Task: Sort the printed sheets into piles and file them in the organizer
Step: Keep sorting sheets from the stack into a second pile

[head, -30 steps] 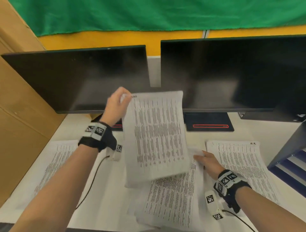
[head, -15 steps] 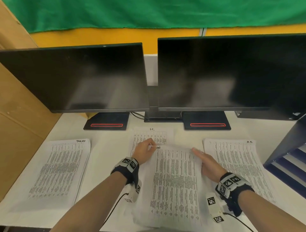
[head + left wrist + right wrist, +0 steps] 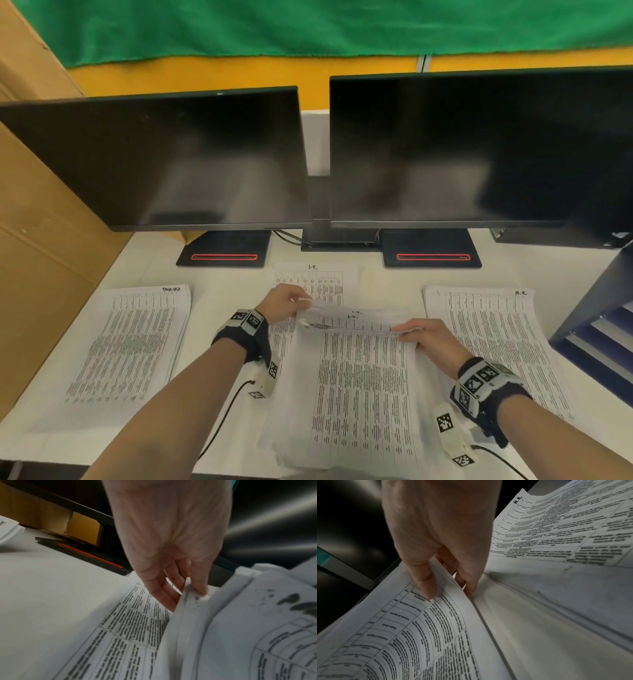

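Observation:
A loose stack of printed sheets [image 3: 356, 387] lies in the middle of the white desk, overlapping a sheet [image 3: 315, 279] behind it. My left hand [image 3: 286, 303] pinches the stack's far left corner [image 3: 190, 599], thumb on top and fingers beneath. My right hand [image 3: 423, 334] pinches the far right corner [image 3: 443, 586] the same way, so the stack's far edge is raised off the desk. A sorted pile [image 3: 130, 342] lies at the left and another pile [image 3: 496, 342] at the right. The dark blue organizer [image 3: 603, 315] stands at the right edge.
Two dark monitors [image 3: 479, 147] on black bases with red stripes [image 3: 224, 257] stand close behind the papers. A cardboard box [image 3: 34, 205] walls the left side. Cables run from both wrist cameras over the desk's front edge.
My left hand brought the raised sheet down onto the middle stack. Both hands now pinch the stack's far corners and have lifted its far edge.

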The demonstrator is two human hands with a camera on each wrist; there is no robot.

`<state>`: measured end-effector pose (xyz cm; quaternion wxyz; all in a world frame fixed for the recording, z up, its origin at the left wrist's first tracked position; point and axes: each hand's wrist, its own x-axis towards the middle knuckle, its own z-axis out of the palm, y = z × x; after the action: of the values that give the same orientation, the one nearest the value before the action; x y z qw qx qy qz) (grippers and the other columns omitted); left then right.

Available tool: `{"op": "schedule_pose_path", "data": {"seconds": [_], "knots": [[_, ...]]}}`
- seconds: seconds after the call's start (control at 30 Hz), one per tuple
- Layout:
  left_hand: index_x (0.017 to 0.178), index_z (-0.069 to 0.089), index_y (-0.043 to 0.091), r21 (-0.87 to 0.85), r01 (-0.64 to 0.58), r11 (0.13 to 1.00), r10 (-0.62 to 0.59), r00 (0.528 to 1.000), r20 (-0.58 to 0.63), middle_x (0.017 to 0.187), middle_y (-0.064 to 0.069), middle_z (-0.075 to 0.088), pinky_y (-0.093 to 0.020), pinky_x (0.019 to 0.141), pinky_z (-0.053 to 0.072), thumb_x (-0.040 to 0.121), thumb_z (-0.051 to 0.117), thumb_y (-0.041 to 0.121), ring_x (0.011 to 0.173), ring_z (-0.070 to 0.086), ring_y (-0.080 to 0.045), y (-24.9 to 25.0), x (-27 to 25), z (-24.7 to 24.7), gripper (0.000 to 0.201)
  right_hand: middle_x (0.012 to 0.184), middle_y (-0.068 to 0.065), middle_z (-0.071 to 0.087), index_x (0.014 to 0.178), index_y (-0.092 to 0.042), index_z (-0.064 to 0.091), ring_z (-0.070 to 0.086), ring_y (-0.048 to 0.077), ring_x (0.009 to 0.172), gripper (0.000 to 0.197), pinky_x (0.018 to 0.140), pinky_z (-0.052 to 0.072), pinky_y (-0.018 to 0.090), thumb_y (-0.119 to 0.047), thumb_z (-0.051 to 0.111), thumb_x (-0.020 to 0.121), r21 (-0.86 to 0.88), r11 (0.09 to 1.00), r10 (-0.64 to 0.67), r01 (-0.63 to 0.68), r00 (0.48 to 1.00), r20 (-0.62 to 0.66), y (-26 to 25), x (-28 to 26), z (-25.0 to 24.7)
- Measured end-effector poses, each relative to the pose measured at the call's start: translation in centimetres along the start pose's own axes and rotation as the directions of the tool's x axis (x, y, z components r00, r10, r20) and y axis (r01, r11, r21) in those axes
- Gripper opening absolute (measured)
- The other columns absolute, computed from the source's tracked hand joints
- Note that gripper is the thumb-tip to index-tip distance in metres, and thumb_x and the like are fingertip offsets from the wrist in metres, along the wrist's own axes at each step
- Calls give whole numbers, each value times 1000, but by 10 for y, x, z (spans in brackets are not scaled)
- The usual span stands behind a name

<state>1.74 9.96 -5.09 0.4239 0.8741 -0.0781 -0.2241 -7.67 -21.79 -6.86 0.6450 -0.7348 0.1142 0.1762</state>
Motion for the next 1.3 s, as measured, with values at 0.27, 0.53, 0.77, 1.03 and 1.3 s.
{"op": "schedule_pose_path", "data": {"seconds": [0.27, 0.53, 0.77, 1.03, 1.3], "knots": [[77, 64, 16, -128, -15, 992, 8, 998, -58, 91, -7, 67, -18, 65, 52, 83, 68, 9, 78, 61, -14, 6, -7, -5, 10, 99, 7, 73, 92, -9, 76, 62, 23, 103, 19, 100, 43, 36, 1, 64, 81, -33, 999, -45, 43, 998, -46, -2, -1, 6], [116, 53, 21, -122, 214, 969, -229, 965, -126, 114, -5, 54, -37, 94, 43, 87, 58, 47, 105, 53, -22, -11, -1, -14, 39, 95, 9, 73, 90, -4, 75, 63, 21, 97, 19, 90, 45, 25, 6, 62, 80, -23, 998, -60, 58, 993, -102, -6, -1, 7], [141, 35, 24, 609, 234, 758, -229, 970, -88, 135, -12, 32, -41, 102, 36, 89, 47, 22, 121, 36, -33, -15, -3, 7, 54, 91, 10, 73, 90, -4, 74, 65, 26, 93, 15, 86, 50, 33, 1, 62, 84, -12, 1000, -13, 11, 993, -117, -9, -1, -5], [128, 52, 2, 118, 318, 941, -316, 948, -35, 126, -19, 53, -38, 92, 52, 94, 43, 7, 111, 57, -32, 12, -6, 32, 36, 103, 16, 70, 107, -4, 65, 68, 27, 93, 20, 74, 55, 35, -1, 55, 90, 82, 991, 123, -108, 970, -208, -21, 12, -4], [143, 25, 13, -221, 304, 926, -313, 950, -5, 140, -12, 40, -35, 105, 34, 86, 62, 17, 126, 42, -27, 39, -7, 19, 68, 104, 8, 71, 110, -10, 63, 67, 22, 95, 20, 76, 52, 32, -14, 52, 94, 53, 998, -20, 30, 982, -189, -81, -6, -3]]}}
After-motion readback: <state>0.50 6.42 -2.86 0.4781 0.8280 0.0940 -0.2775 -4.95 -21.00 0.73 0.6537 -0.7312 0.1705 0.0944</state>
